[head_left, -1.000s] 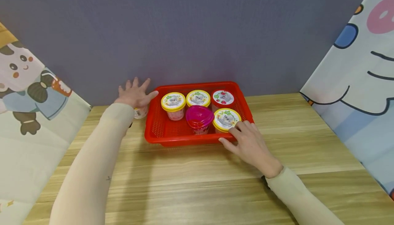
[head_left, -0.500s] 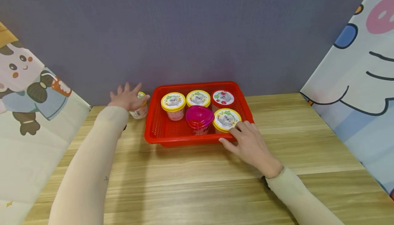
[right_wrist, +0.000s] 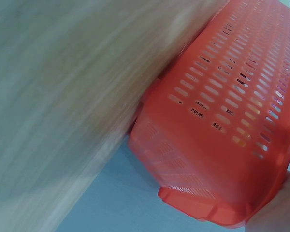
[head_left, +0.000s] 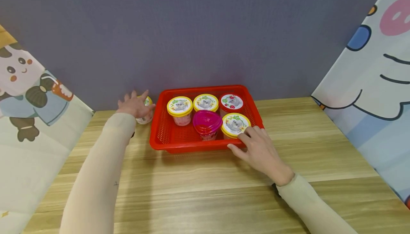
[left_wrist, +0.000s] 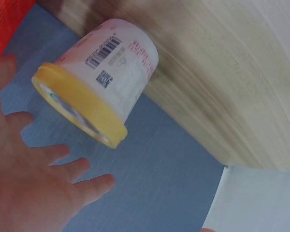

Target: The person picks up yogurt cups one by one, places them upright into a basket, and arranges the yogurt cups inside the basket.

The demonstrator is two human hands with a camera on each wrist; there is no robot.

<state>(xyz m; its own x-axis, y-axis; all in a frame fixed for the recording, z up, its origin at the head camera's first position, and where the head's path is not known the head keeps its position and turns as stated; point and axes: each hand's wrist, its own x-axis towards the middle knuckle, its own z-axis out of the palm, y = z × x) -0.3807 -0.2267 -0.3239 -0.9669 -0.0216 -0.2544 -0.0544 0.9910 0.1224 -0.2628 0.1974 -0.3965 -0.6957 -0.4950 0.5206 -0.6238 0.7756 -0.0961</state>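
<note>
My left hand (head_left: 133, 106), fingers spread, reaches over a yellow-lidded paper tub (head_left: 145, 119) on the table at the basket's left. In the left wrist view the tub (left_wrist: 113, 67) shows a barcode, and the extended fingers (left_wrist: 94, 187) lie apart from its lid. My right hand (head_left: 263, 153) grips the front right corner of the red plastic basket (head_left: 192, 147), fingers bent over the rim and thumb in front. Inside stand several tubs: a yellow-lidded one (head_left: 236, 124) near those fingers, a red one with a white lid (head_left: 232, 101), and one with a magenta, heart-like lid (head_left: 207, 121).
The wooden table (head_left: 198, 191) ends at a grey back wall (head_left: 205, 31), close behind the basket. Cartoon-printed panels stand at the left (head_left: 32, 84) and right (head_left: 378, 84). In the right wrist view the slotted basket side (right_wrist: 217, 106) fills the right half.
My left hand has moved left from the basket's back left corner and lowered toward the tub there, whose lid now shows. The right hand and basket have stayed put.
</note>
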